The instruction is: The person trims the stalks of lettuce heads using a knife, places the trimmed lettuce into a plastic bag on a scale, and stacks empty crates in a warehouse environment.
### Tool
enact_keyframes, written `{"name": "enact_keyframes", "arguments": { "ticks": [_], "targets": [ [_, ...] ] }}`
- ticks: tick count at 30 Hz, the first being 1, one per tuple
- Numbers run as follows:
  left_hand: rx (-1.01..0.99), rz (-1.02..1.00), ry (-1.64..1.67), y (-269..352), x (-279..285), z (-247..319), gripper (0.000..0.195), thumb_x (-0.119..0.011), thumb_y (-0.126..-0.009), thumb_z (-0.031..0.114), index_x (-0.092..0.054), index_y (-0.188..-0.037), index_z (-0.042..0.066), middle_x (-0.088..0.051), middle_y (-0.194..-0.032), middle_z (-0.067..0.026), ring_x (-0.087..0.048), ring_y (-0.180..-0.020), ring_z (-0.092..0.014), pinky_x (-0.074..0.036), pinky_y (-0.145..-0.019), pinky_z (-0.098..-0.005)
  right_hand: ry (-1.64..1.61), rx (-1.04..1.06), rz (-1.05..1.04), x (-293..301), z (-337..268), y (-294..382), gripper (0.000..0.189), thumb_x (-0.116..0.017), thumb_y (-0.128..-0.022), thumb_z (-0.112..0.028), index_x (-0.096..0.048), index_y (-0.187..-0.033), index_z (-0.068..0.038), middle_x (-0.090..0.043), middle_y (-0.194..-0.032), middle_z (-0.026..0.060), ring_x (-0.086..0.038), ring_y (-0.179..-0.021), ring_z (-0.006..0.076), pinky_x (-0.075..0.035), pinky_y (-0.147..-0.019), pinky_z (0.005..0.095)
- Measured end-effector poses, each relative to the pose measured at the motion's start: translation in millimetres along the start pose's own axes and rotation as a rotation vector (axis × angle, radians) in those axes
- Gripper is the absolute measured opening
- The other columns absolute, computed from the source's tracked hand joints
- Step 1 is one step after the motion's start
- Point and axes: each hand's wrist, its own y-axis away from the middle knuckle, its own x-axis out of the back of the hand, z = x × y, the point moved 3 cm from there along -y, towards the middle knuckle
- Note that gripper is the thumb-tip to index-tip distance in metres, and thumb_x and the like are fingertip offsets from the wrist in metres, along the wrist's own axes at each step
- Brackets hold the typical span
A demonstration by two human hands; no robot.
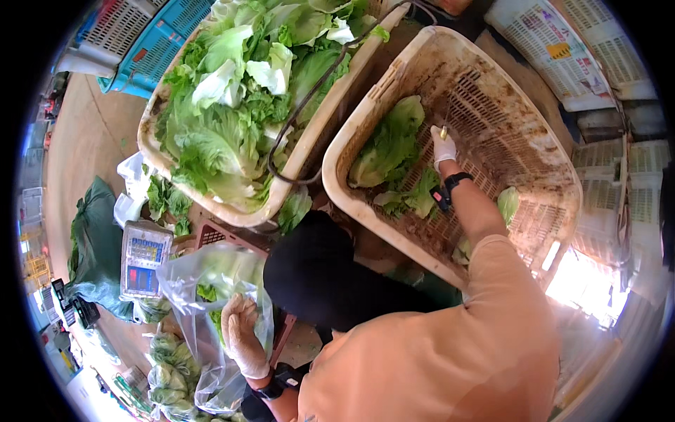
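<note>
My left hand (243, 337), in a pale glove, has its fingers curled at a clear plastic bag (190, 322) with green lettuce leaves inside. The exact grip is partly hidden. My right hand (444, 146), also gloved, reaches deep into a dirty white slatted plastic crate (345, 203). From its fist juts a small yellow-ended tool (443, 132), too small to name. Left of that hand, a lettuce head (390, 142) leans in the crate, with loose leaves (419, 195) below it. A single leaf (508, 204) lies against the right wall.
Beside it, a second crate (253, 217) is heaped with lettuce (232, 121), a dark cable (300, 105) draped across. A digital scale (145, 258), a dark green sack (97, 227) and bagged lettuce (171, 369) lie at left. Stacked crates (596, 174) stand at right. My black cap (316, 274) hides the middle.
</note>
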Motion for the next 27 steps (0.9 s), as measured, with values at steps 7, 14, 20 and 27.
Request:
{"name": "enact_keyframes", "arguments": {
  "ticks": [7,14,20,27],
  "targets": [
    [0.103,0.018,-0.019,-19.2,-15.4,-9.3,0.045,-0.047,-0.091,0.035,-0.047,-0.12,0.001,-0.054,-0.113,-0.0089,-0.053,-0.096,-0.017,-0.04,-0.084,-0.0295,0.104,-0.187,0.151,-67.0,20.9,-75.6,0.052,-0.055,-0.086,-0.043,-0.052,-0.124,-0.009,-0.061,-0.1,0.0139,-0.058,-0.083,0.0304,-0.046,-0.068,0.0439],
    [0.104,0.033,-0.024,-25.4,-20.4,-8.5,0.042,-0.045,-0.092,0.032,-0.048,-0.12,0.001,-0.055,-0.108,-0.0074,-0.053,-0.093,-0.016,-0.041,-0.08,-0.0273,-0.077,-0.356,0.12,-61.8,6.8,-56.8,0.041,-0.061,-0.084,-0.032,-0.057,-0.115,-0.005,-0.061,-0.095,0.0137,-0.056,-0.077,0.0277,-0.043,-0.066,0.0408],
    [0.001,0.046,0.025,-17.4,-29.4,8.7,0.04,-0.048,-0.09,0.028,-0.051,-0.116,-0.001,-0.058,-0.103,-0.0081,-0.055,-0.092,-0.017,-0.041,-0.08,-0.028,-0.409,-0.145,0.464,0.7,-3.2,-5.4,0.032,-0.062,-0.083,-0.019,-0.057,-0.108,-0.001,-0.06,-0.104,0.011,-0.056,-0.089,0.0255,-0.043,-0.078,0.0385],
    [-0.237,-0.042,-0.073,-4.3,-67.5,55.8,0.039,-0.049,-0.088,0.021,-0.049,-0.121,-0.001,-0.056,-0.113,-0.008,-0.053,-0.102,-0.018,-0.039,-0.088,-0.0308,-0.781,0.224,0.37,108.7,-76.6,53.9,0.012,-0.065,-0.079,-0.011,-0.059,-0.088,-0.007,-0.05,-0.063,-0.0026,-0.04,-0.046,0.0081,-0.033,-0.042,0.0243]
  ]
}}
